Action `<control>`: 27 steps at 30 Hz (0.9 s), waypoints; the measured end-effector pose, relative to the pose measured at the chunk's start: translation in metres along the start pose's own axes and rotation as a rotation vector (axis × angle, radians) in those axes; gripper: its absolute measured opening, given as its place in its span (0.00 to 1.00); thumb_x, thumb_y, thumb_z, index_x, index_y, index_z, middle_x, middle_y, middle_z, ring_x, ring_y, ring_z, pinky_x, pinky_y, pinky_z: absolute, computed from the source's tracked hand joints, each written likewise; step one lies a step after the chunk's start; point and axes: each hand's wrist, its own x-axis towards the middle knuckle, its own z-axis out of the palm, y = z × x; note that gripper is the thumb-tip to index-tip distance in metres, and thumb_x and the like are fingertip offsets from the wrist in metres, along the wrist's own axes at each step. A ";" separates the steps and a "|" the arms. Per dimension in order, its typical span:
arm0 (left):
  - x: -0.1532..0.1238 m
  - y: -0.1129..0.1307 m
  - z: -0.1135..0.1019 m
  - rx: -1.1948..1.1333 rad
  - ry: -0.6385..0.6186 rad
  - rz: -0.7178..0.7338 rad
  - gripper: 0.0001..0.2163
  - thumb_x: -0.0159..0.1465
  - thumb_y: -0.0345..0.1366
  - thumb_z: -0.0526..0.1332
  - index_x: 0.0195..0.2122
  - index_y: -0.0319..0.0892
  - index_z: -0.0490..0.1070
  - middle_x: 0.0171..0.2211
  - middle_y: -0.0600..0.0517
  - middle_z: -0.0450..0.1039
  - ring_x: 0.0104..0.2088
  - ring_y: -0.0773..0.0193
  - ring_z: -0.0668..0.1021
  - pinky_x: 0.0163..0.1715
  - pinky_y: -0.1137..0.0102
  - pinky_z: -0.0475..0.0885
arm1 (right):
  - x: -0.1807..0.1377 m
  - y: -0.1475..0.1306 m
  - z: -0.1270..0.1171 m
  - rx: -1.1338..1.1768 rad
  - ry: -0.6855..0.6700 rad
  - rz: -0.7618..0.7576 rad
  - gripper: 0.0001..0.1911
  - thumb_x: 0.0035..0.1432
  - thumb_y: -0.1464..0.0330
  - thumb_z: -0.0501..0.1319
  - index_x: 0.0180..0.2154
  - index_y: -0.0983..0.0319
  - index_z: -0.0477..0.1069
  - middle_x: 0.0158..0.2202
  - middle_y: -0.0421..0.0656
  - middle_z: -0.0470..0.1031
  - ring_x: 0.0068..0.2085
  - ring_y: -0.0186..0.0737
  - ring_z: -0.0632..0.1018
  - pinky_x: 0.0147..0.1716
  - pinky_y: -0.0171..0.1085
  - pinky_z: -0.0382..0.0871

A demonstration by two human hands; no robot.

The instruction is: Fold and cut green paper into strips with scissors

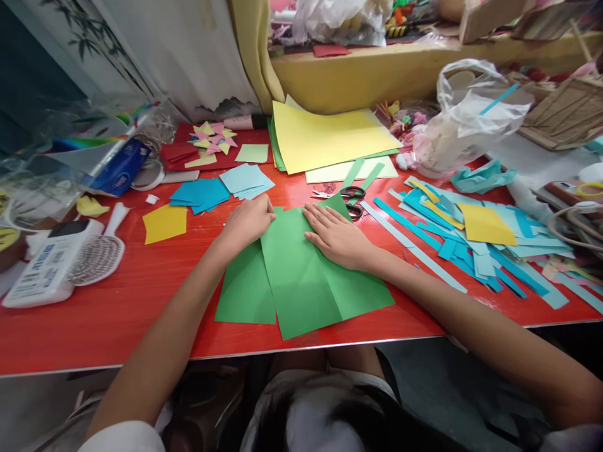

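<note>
A creased sheet of green paper (pixel 306 282) lies at a slant on the red table in front of me. It partly overlaps a second green sheet (pixel 247 292) on its left. My left hand (pixel 249 225) is closed at the upper left edge of the creased sheet, its fingers curled in on the paper. Flat on the upper part of that same sheet rests my right hand (pixel 336 235), fingers stretched out. Just beyond it are black-handled scissors (pixel 353 193), partly covered by the green paper's corner.
Blue paper strips (pixel 475 251) are heaped on the right. Blue squares (pixel 200 196), a yellow square (pixel 164 224) and a hairbrush (pixel 98 257) lie on the left. Large yellow sheets (pixel 330 138) and a plastic bag (pixel 471 125) stand at the back. The table's front edge (pixel 235 356) is near me.
</note>
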 end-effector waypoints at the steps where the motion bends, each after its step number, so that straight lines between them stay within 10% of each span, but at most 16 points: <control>1: 0.000 0.000 0.000 0.008 -0.002 0.000 0.04 0.59 0.38 0.54 0.32 0.44 0.64 0.35 0.49 0.74 0.38 0.56 0.75 0.32 0.67 0.63 | 0.000 0.000 0.000 0.000 -0.001 0.000 0.35 0.66 0.55 0.32 0.63 0.72 0.47 0.66 0.49 0.45 0.65 0.41 0.48 0.63 0.43 0.42; 27: -0.010 0.010 -0.006 0.154 -0.018 -0.006 0.07 0.59 0.39 0.53 0.34 0.44 0.67 0.35 0.44 0.75 0.38 0.48 0.75 0.31 0.62 0.64 | 0.002 -0.001 -0.001 -0.001 0.006 0.029 0.34 0.66 0.55 0.32 0.63 0.70 0.47 0.65 0.49 0.46 0.65 0.39 0.49 0.63 0.43 0.43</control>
